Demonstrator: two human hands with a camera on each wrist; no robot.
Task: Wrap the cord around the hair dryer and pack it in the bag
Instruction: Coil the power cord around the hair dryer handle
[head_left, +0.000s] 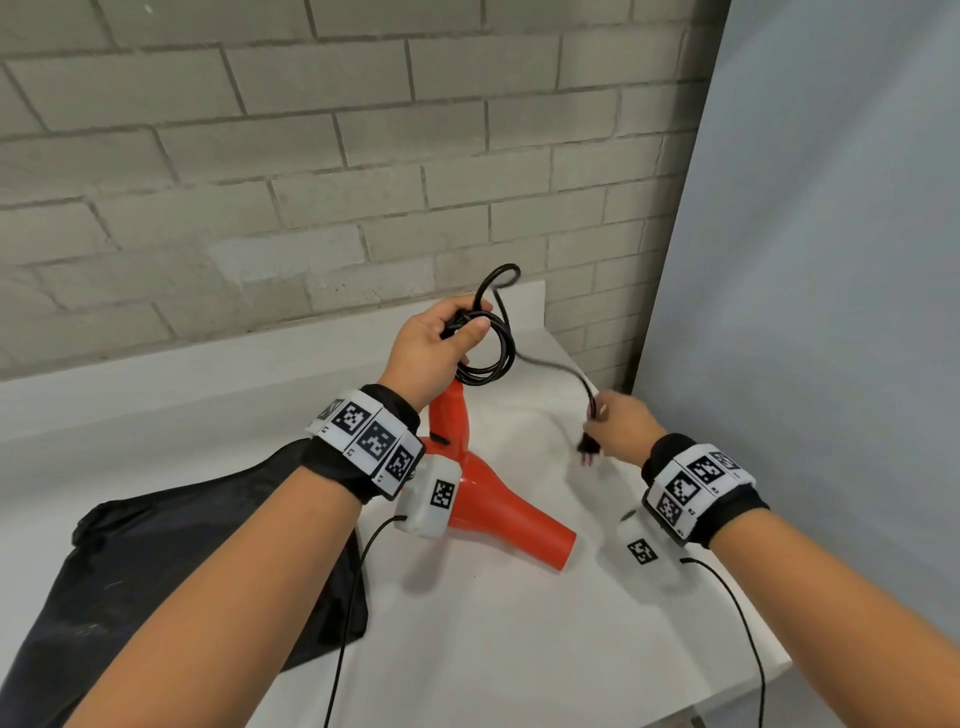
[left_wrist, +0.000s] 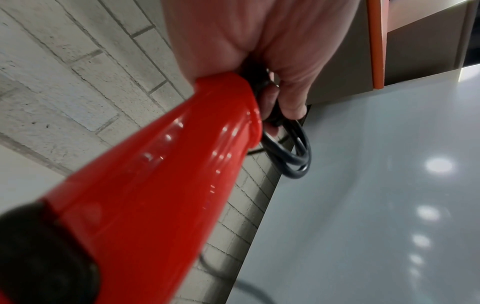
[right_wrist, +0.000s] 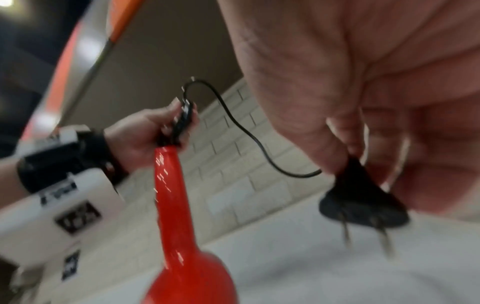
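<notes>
The red hair dryer (head_left: 498, 512) hangs above the white table with its handle up and nozzle pointing right and toward me. My left hand (head_left: 434, 345) grips the handle end together with several black cord loops (head_left: 496, 340); the same loops (left_wrist: 296, 152) hang below my fingers (left_wrist: 291, 102) beside the red handle (left_wrist: 168, 185). The free cord runs right to my right hand (head_left: 621, 428), which pinches it just behind the black plug (head_left: 588, 448). The two-pronged plug (right_wrist: 361, 203) dangles under my fingertips. The black bag (head_left: 171, 571) lies flat at the left.
A grey brick wall (head_left: 311, 156) stands behind the white table (head_left: 519, 649). A pale blue panel (head_left: 831, 260) closes off the right side. The table's front right edge lies near my right forearm. Thin black wires hang from both wrist cameras.
</notes>
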